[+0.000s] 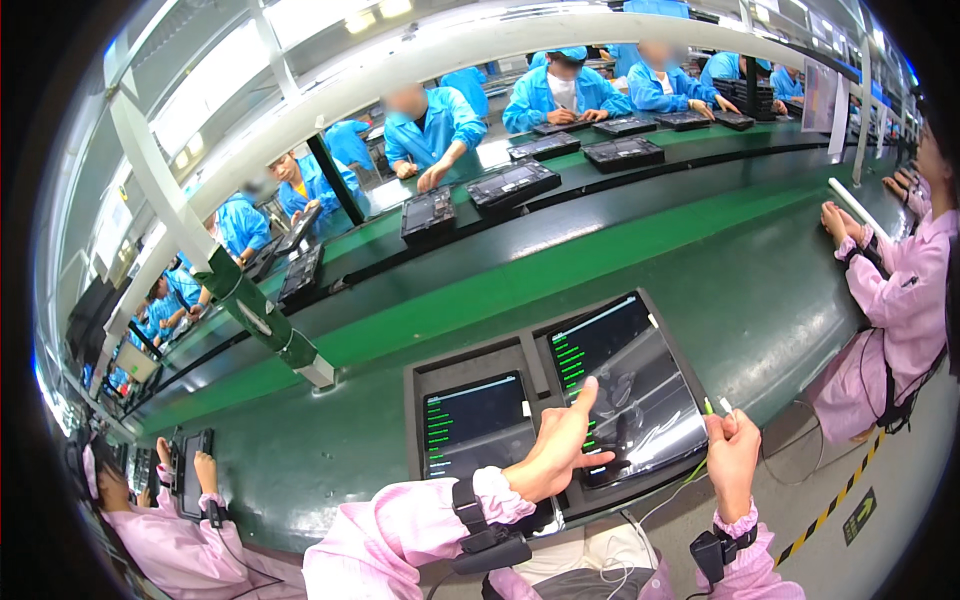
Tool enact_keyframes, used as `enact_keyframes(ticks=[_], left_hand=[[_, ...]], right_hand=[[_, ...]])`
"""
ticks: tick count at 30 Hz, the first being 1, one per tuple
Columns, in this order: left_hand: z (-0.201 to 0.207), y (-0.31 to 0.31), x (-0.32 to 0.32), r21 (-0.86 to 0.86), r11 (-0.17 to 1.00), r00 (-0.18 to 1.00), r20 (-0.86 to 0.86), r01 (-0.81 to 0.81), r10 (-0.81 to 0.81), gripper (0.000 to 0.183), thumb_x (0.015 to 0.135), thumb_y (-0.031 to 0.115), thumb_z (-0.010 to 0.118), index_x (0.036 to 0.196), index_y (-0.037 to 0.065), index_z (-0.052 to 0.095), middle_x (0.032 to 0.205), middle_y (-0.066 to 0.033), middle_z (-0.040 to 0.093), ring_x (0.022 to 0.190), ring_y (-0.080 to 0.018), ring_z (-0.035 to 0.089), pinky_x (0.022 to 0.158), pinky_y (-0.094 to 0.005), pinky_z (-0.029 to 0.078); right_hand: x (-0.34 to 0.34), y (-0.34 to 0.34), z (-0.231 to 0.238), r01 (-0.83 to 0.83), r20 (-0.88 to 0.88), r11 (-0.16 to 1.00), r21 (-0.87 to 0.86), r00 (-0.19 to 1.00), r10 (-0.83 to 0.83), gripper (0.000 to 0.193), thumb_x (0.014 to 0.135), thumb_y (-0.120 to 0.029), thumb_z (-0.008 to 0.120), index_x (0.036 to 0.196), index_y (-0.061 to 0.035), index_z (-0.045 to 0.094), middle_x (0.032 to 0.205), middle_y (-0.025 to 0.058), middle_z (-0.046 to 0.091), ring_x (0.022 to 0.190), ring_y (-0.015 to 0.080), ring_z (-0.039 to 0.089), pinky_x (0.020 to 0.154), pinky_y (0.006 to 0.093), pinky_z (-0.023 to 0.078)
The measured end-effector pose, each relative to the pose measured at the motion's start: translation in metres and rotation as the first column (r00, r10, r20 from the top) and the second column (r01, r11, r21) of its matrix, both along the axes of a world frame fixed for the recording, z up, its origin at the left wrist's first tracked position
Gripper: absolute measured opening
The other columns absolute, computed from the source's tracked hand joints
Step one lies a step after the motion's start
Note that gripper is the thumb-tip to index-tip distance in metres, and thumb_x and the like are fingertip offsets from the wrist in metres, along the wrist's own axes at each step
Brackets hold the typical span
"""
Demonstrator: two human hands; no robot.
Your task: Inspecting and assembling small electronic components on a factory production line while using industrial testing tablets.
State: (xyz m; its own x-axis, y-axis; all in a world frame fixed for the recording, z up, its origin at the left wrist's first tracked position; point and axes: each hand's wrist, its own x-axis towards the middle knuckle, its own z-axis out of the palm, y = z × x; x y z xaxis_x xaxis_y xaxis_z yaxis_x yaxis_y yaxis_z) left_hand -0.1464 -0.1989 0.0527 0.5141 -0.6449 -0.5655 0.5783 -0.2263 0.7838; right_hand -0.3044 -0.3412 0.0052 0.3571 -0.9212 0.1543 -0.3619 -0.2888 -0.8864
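Two tablets with lit dark screens and lines of green text rest in a black foam tray on the green bench. My left hand is over the right tablet, index finger stretched out at its screen and another finger spread near the lower edge. It holds nothing. To its left, the other tablet is partly covered by my left forearm. Just right of the tray, my right hand pinches a thin cable near its end; a green tip and a white tip show above the fingers.
The black foam tray has raised walls. A green-and-white post stands on the bench at left. Beyond, opened tablets line a conveyor with workers in blue. People in pink sit on both sides. A white tube lies far right.
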Motion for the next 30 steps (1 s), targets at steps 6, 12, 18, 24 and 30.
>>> enact_keyframes(ticks=[6,12,18,24,30], left_hand=[[-0.004,0.002,-0.002,0.022,0.997,0.995,-0.063,-0.077,0.079,0.102,0.076,0.065,0.052,0.137,-0.003,0.006,0.137,-0.027,0.011,0.133,-0.0345,0.008,0.083,-0.0453,0.045],[-0.002,0.002,-0.017,0.007,0.993,0.989,-0.08,-0.121,0.121,0.101,0.074,0.067,0.052,0.134,-0.004,0.013,0.132,-0.0229,0.017,0.131,-0.0297,0.012,0.082,-0.044,0.045],[0.004,0.006,-0.022,-0.029,0.995,0.989,-0.113,-0.096,0.092,0.099,0.074,0.067,0.054,0.128,-0.007,0.016,0.125,-0.0207,0.022,0.128,-0.0272,0.016,0.084,-0.0417,0.045],[0.01,0.007,-0.018,-0.048,0.991,0.978,-0.169,-0.128,0.119,0.105,0.07,0.066,0.06,0.128,-0.008,0.013,0.122,-0.0233,0.024,0.124,-0.0304,0.022,0.087,-0.0412,0.043],[0.008,0.007,-0.011,-0.069,0.996,0.978,-0.202,-0.059,0.044,0.104,0.072,0.063,0.059,0.135,-0.002,0.01,0.135,-0.0248,0.013,0.125,-0.0307,0.021,0.09,-0.0406,0.04]], right_hand=[[-0.002,0.009,0.017,0.032,0.107,0.999,-0.035,0.994,-0.028,0.039,0.082,-0.004,0.058,0.06,-0.0009,0.026,0.053,0.0003,0.029,0.053,0.0064,0.025,0.044,0.0259,0.023],[-0.016,0.006,0.013,0.022,0.069,0.999,-0.049,0.997,-0.019,0.039,0.082,-0.003,0.058,0.06,-0.0011,0.026,0.051,0.0003,0.028,0.053,0.0055,0.025,0.043,0.0258,0.021],[-0.028,-0.003,-0.016,0.038,0.113,0.999,0.016,0.993,-0.039,0.041,0.081,-0.002,0.058,0.059,-0.0055,0.024,0.053,-0.0026,0.028,0.052,0.0047,0.025,0.044,0.0242,0.021],[-0.028,-0.007,-0.015,0.037,0.182,0.996,0.08,0.982,-0.051,0.042,0.081,-0.002,0.058,0.059,-0.0081,0.023,0.055,-0.0038,0.029,0.053,0.0041,0.025,0.044,0.0229,0.021],[-0.03,-0.005,-0.016,0.023,0.167,0.998,0.062,0.985,-0.033,0.043,0.081,-0.002,0.058,0.059,-0.009,0.023,0.055,-0.0046,0.029,0.054,0.0032,0.025,0.046,0.0218,0.021]])
